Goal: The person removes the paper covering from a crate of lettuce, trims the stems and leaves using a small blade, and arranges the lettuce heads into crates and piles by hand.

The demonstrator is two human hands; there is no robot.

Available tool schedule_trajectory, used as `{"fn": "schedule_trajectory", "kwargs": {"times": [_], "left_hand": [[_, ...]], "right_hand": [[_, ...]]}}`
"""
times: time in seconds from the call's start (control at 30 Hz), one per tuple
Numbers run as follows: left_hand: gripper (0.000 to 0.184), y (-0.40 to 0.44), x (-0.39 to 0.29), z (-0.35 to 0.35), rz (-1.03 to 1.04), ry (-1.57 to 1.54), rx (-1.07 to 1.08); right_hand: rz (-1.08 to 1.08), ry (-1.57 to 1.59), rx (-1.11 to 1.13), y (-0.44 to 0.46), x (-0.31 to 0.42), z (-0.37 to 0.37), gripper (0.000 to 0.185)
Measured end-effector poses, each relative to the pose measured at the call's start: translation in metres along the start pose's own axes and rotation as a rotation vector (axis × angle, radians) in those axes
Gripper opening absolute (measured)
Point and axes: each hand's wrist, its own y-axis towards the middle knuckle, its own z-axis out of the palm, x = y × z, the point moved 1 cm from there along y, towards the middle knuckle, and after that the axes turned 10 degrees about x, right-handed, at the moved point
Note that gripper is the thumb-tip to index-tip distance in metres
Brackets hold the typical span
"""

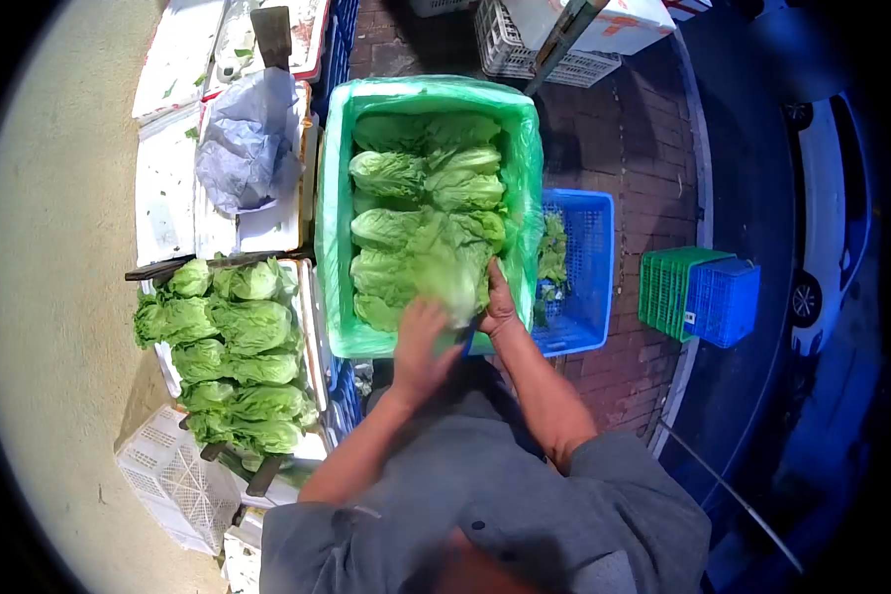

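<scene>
We have both arms reaching forward over a deep rectangular box lined with glossy green plastic film (426, 91). Inside it, rows of leafy green lettuce heads (386, 173) lie on their sides, two to a row across much of the box. A lettuce head with a pale, motion-blurred base (453, 277) lies over the near rows, its base towards us. Our bare left grip (421, 351) is at the near left of that base, blurred, and we cannot tell whether it is clenched or released. Our bare right grip (500, 302) is at the right of the same head, thumb raised beside its leaves; we cannot tell what its hidden fingers grasp.

To our left, more green lettuce heads (252, 327) lie stacked in rows on a white foam box, below a crumpled grey-blue plastic sheet (247, 139). Just right of the lined box, a blue plastic crate (596, 257) on the brick pavement (648, 188) contains some green leaves (552, 247).
</scene>
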Motion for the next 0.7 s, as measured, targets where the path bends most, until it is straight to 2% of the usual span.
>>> {"fn": "schedule_trajectory", "kwargs": {"times": [0.03,0.13,0.17,0.2,0.27,0.33,0.4,0.5,0.6,0.63,0.7], "left_hand": [[0.066,-0.006,0.000,-0.007,0.003,-0.026,0.038],[0.071,-0.010,0.017,-0.026,-0.338,-0.372,-0.203],[0.074,-0.005,0.030,-0.027,-0.438,-0.604,-0.285],[0.067,-0.002,0.050,-0.025,-0.510,-0.797,-0.421],[0.060,0.011,0.050,-0.039,-0.695,-1.228,-0.281],[0.053,0.021,0.052,-0.037,-0.731,-1.297,-0.301],[0.047,0.021,0.065,-0.027,-0.782,-1.403,-0.294],[0.040,0.023,0.085,-0.010,-0.884,-1.560,-0.290],[0.052,0.037,0.064,-0.007,-0.863,-1.806,-0.290],[0.060,0.040,0.069,0.001,-0.837,-1.788,-0.294],[0.060,0.042,0.069,0.011,-0.883,-1.892,-0.365]], "right_hand": [[0.007,-0.015,0.015,0.003,0.002,-0.004,0.071],[0.099,-0.098,0.018,0.015,0.000,-0.031,0.069],[0.155,-0.128,0.027,0.022,-0.003,-0.039,0.068],[0.192,-0.187,0.046,0.029,-0.006,-0.035,0.067],[0.213,-0.382,0.029,0.040,-0.016,-0.021,0.064],[0.180,-0.653,-0.060,0.049,-0.026,-0.011,0.060],[0.142,-1.020,-0.004,0.056,-0.026,-0.022,0.063],[0.107,-1.133,-0.076,0.044,-0.015,0.006,0.058],[0.068,-1.089,-0.265,0.005,0.008,0.054,0.051],[0.050,-1.070,-0.314,-0.011,0.015,0.067,0.049],[-0.104,-1.361,-0.221,-0.037,0.016,0.050,0.047]]}}
